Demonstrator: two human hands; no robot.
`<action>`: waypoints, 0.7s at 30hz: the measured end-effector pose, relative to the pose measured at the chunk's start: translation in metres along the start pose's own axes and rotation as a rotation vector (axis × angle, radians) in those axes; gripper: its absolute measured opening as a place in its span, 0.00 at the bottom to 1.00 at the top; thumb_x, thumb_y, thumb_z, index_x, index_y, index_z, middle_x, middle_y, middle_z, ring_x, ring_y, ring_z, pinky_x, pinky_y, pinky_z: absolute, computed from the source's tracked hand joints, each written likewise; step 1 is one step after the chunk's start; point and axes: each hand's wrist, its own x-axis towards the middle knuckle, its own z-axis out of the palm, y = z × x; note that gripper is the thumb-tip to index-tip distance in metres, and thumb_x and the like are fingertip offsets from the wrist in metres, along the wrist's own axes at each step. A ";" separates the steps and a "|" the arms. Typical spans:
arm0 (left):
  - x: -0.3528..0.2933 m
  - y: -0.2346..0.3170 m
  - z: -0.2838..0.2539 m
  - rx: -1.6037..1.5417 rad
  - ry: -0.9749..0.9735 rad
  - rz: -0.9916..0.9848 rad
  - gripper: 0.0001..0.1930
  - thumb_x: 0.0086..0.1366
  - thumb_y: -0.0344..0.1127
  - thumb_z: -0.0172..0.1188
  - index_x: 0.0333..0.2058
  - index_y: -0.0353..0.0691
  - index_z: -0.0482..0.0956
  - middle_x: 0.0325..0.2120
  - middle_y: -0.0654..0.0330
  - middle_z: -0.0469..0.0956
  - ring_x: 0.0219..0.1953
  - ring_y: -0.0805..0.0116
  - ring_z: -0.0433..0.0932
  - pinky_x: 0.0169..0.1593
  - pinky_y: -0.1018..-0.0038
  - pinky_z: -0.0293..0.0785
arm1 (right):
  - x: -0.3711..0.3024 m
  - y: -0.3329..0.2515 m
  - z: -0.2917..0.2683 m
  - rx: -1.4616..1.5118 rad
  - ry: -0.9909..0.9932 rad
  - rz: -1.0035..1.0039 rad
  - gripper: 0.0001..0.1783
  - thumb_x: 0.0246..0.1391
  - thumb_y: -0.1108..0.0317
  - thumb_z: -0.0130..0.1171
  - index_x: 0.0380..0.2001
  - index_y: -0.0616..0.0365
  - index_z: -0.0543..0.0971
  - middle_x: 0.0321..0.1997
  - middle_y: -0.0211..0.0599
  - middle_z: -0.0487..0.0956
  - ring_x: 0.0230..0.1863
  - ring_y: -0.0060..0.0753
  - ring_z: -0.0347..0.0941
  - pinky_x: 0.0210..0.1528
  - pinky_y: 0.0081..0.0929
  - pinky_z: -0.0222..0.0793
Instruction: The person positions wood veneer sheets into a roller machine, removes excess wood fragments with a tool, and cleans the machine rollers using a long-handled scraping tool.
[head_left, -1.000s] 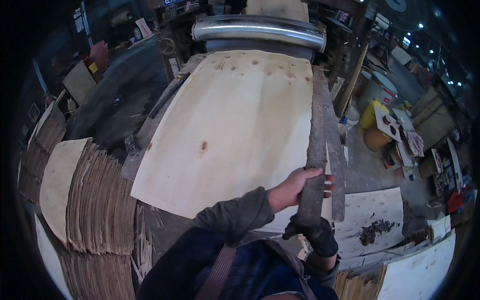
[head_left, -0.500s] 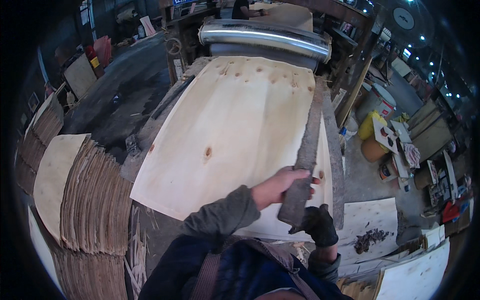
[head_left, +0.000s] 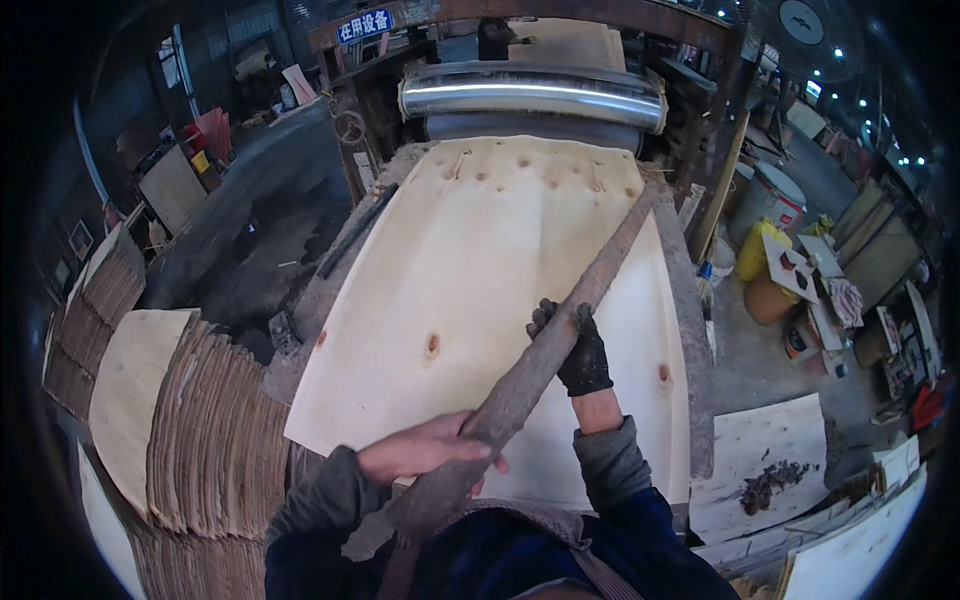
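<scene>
A long, rough, grey-brown plank slants across in front of me, its wide end near my body and its narrow end pointing far right. My left hand, bare, grips it close to the wide end. Farther along, my right hand in a black glove is wrapped around the middle of the plank. Beneath lies a pale wood veneer sheet with several brown knots, its far edge close to a shiny metal roller.
To the left stand tall stacks of veneer sheets. At right are a veneer sheet with dark scraps, a drum, a yellow bag and loose boards. Another person stands beyond the roller.
The plank has swung from nearly straight ahead to a diagonal, its near end moving left. My right hand has moved forward from the near end to the middle; my left hand has shifted left and nearer.
</scene>
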 end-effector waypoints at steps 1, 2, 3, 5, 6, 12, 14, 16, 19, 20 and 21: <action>-0.009 -0.006 -0.003 0.016 0.020 -0.018 0.25 0.60 0.33 0.52 0.54 0.35 0.55 0.37 0.52 0.72 0.27 0.71 0.74 0.31 0.75 0.75 | 0.007 0.006 -0.006 0.080 -0.074 0.053 0.27 0.43 0.52 0.63 0.38 0.63 0.70 0.38 0.41 0.72 0.44 0.42 0.68 0.49 0.42 0.66; -0.015 -0.013 -0.010 -0.036 0.028 -0.023 0.25 0.60 0.33 0.52 0.54 0.35 0.54 0.37 0.52 0.72 0.27 0.71 0.74 0.31 0.75 0.75 | 0.009 0.016 -0.005 0.061 -0.036 0.027 0.27 0.43 0.53 0.63 0.39 0.63 0.69 0.37 0.41 0.73 0.42 0.41 0.69 0.48 0.40 0.67; -0.018 -0.021 -0.019 -0.087 0.033 -0.029 0.25 0.60 0.33 0.52 0.54 0.35 0.54 0.37 0.52 0.72 0.27 0.71 0.74 0.31 0.75 0.74 | 0.009 0.028 -0.004 0.041 0.003 -0.001 0.27 0.43 0.54 0.63 0.39 0.63 0.69 0.36 0.41 0.73 0.40 0.40 0.70 0.47 0.37 0.68; -0.020 -0.029 -0.025 -0.149 0.032 -0.026 0.26 0.60 0.33 0.53 0.54 0.35 0.54 0.38 0.51 0.72 0.27 0.71 0.74 0.32 0.75 0.74 | 0.009 0.036 -0.010 0.026 0.069 -0.003 0.23 0.43 0.59 0.63 0.38 0.63 0.69 0.32 0.40 0.73 0.37 0.40 0.71 0.45 0.34 0.70; -0.019 -0.031 -0.024 -0.156 0.033 -0.023 0.26 0.60 0.33 0.53 0.54 0.35 0.54 0.38 0.51 0.72 0.27 0.71 0.74 0.32 0.75 0.74 | 0.009 0.036 -0.013 0.025 0.066 0.004 0.23 0.43 0.60 0.63 0.38 0.63 0.69 0.32 0.40 0.73 0.36 0.41 0.71 0.45 0.34 0.70; -0.015 -0.028 -0.023 -0.181 -0.014 0.020 0.26 0.59 0.33 0.53 0.54 0.34 0.54 0.38 0.50 0.72 0.27 0.70 0.74 0.32 0.75 0.74 | 0.006 0.027 -0.010 -0.026 0.035 0.027 0.20 0.43 0.61 0.63 0.37 0.62 0.71 0.32 0.40 0.74 0.37 0.43 0.71 0.43 0.40 0.71; -0.018 -0.024 -0.020 -0.187 -0.011 0.022 0.26 0.59 0.32 0.52 0.54 0.34 0.54 0.38 0.50 0.72 0.27 0.70 0.74 0.33 0.75 0.74 | 0.003 0.026 -0.003 -0.021 0.013 0.036 0.20 0.43 0.62 0.62 0.38 0.62 0.71 0.32 0.42 0.74 0.38 0.44 0.71 0.42 0.40 0.71; -0.021 -0.020 -0.016 -0.204 -0.013 0.022 0.25 0.60 0.32 0.51 0.54 0.34 0.55 0.38 0.51 0.72 0.27 0.71 0.74 0.33 0.75 0.74 | 0.002 0.024 0.000 -0.001 0.000 0.027 0.20 0.43 0.63 0.62 0.38 0.61 0.70 0.34 0.41 0.74 0.39 0.44 0.72 0.42 0.40 0.71; -0.021 -0.021 -0.014 -0.217 -0.048 0.051 0.25 0.60 0.32 0.51 0.54 0.34 0.55 0.38 0.49 0.72 0.27 0.69 0.74 0.32 0.75 0.74 | 0.000 0.025 0.009 -0.037 0.067 -0.042 0.22 0.44 0.63 0.61 0.41 0.62 0.69 0.32 0.40 0.74 0.37 0.42 0.72 0.41 0.37 0.72; -0.022 -0.020 -0.012 -0.227 -0.037 0.058 0.25 0.59 0.31 0.51 0.54 0.33 0.54 0.38 0.48 0.71 0.27 0.68 0.74 0.32 0.74 0.74 | 0.000 0.026 0.012 -0.056 0.103 -0.073 0.23 0.44 0.63 0.61 0.42 0.63 0.69 0.31 0.40 0.74 0.37 0.42 0.72 0.41 0.35 0.72; -0.021 -0.018 -0.007 -0.238 -0.027 0.065 0.26 0.59 0.31 0.52 0.53 0.32 0.54 0.38 0.46 0.71 0.27 0.66 0.74 0.32 0.74 0.74 | 0.000 0.023 0.012 -0.040 0.072 -0.062 0.22 0.44 0.63 0.60 0.41 0.62 0.69 0.35 0.39 0.74 0.38 0.42 0.72 0.42 0.37 0.72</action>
